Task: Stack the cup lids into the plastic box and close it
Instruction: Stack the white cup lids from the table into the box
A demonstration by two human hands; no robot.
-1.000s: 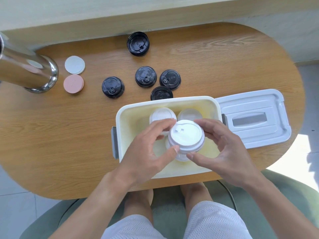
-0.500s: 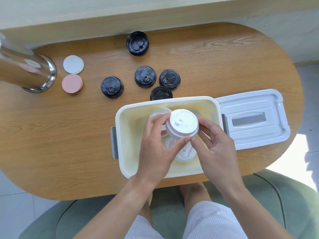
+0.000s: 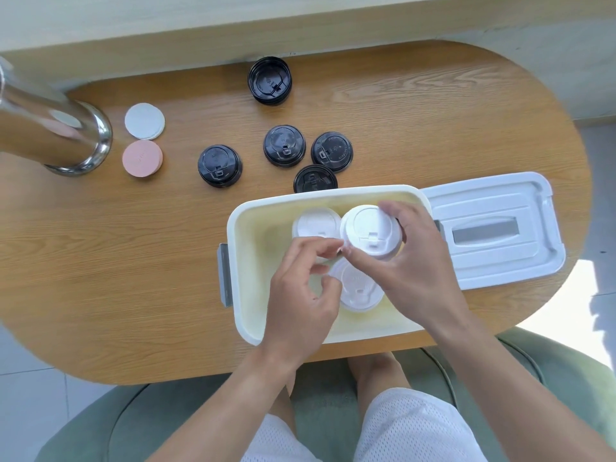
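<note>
An open white plastic box stands at the table's near edge. Its lid lies flat just to the right. My right hand grips a white cup lid stack over the box's back right part. My left hand hovers beside it with loosely curled fingers and holds nothing. One white lid lies at the back left of the box, another white lid nearer me. Several black lids sit on the table behind the box, such as the left black lid and the far black lid.
A shiny metal cylinder lies at the far left. Beside it are a white round coaster and a pink round coaster. The oval wooden table ends just before my knees and a green chair.
The white lid stack moved from the box's near middle to its back right. My left hand let go of it and drew back; the right hand alone holds it now.
</note>
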